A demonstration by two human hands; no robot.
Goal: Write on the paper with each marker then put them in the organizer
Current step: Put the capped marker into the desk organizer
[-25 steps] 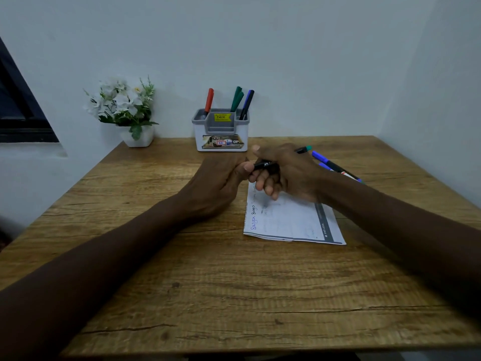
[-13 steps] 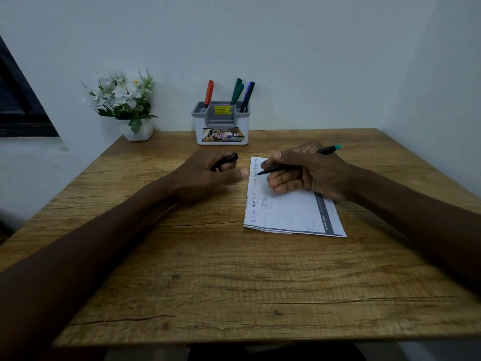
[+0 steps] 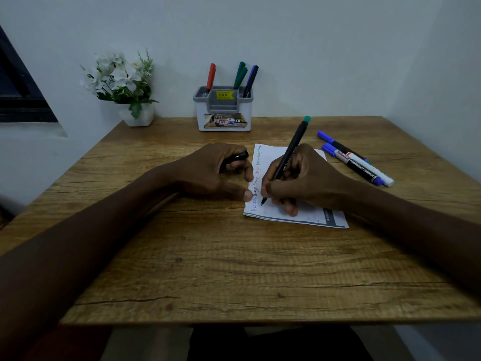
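Writing, right hand grips one marker, left hand one cap; organizer holds four

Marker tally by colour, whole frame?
Red marker: 1, in the organizer
Green markers: 3, two in the organizer, one in the right hand
Blue markers: 3, one in the organizer, two on the table
Total: 7

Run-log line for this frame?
right hand: green-ended marker, tip on paper | left hand: holds black cap | organizer: stowed markers | table: blue markers waiting
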